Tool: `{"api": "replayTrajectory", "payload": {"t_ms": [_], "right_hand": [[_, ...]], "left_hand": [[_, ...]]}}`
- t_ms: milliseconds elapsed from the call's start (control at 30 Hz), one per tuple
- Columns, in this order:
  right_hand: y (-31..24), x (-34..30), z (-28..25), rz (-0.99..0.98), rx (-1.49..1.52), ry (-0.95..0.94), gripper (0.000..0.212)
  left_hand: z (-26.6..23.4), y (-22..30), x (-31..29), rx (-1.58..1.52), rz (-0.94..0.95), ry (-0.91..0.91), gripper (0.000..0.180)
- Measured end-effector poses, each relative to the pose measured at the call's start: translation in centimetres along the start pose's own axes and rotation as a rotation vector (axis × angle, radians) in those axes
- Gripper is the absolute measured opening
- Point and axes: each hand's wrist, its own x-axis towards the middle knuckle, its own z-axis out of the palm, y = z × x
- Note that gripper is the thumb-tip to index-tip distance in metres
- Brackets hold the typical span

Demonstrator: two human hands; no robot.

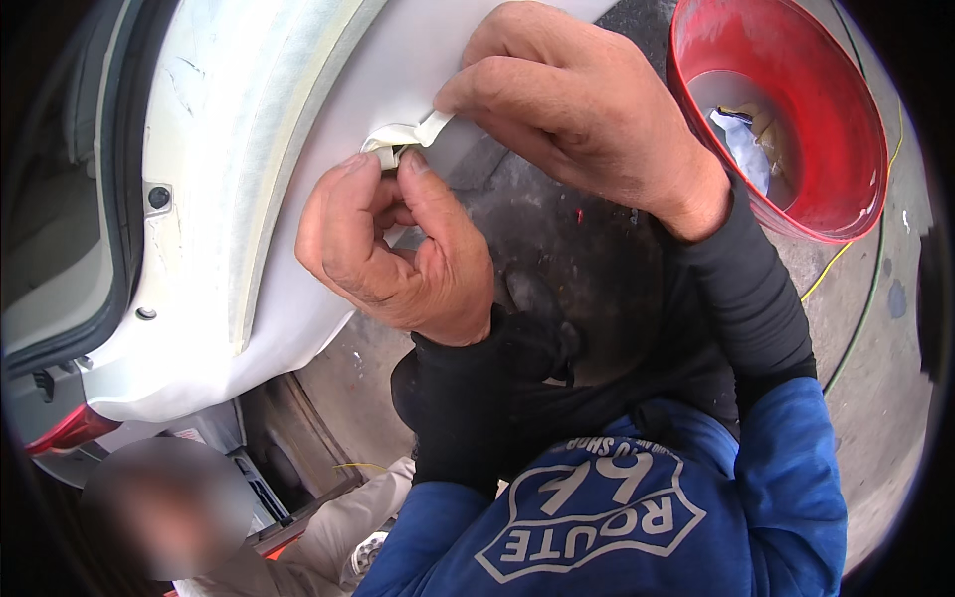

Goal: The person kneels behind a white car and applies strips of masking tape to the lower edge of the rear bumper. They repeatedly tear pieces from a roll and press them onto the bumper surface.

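A short, folded strip of cream-coloured masking tape [398, 134] stretches between my two hands. My left hand [393, 249] pinches its lower end between thumb and fingertips, with the other fingers curled. Above and to the right, my right hand [597, 114] grips the upper end between thumb and forefinger. Both hands are close to the white car body panel [209, 189], at its curved edge. A long pale band of tape [284, 164] follows the panel's curve to the left of my hands.
A red bucket [816, 109] with cloudy water and wet scraps [746, 149] stands at the upper right. A dark hose [860, 338] and a yellow cord [826, 274] cross the concrete floor [875, 428]. Another person [338, 522] is at the lower left, near a red tail light [75, 430].
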Motion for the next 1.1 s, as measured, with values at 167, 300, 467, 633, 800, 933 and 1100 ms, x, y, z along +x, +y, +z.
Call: {"api": "replayTrajectory", "payload": {"t_ms": [167,300,467,633,800,933,1100], "right_hand": [[0.6,0.7,-0.2,-0.023,0.074,-0.013,0.015],[-0.2,-1.0,0.0,0.068,0.184,0.161,0.015],[-3.9,-4.0,2.6,0.541,0.2,0.4,0.02],[-5.8,-3.5,7.3,0.667,0.479,0.502,0.022],[-6.2,-2.2,7.4,0.74,0.584,0.62,0.028],[-4.7,-1.7,7.1,0.375,0.226,0.609,0.031],[-2.1,-2.1,6.6,0.135,-0.02,0.541,0.031]], "left_hand": [[-0.5,-0.7,0.0,0.106,0.095,-0.051,0.027],[-0.5,-0.3,0.1,-0.013,-0.024,-0.039,0.038],[-0.6,0.3,0.7,-0.017,-0.018,-0.08,0.043],[-1.1,0.4,0.9,-0.018,-0.02,-0.138,0.042],[-1.4,0.6,0.5,-0.047,-0.102,-0.089,0.042],[-1.3,0.8,0.4,-0.076,-0.159,-0.063,0.041],[-0.6,0.8,0.5,0.049,-0.125,-0.038,0.033]]}}
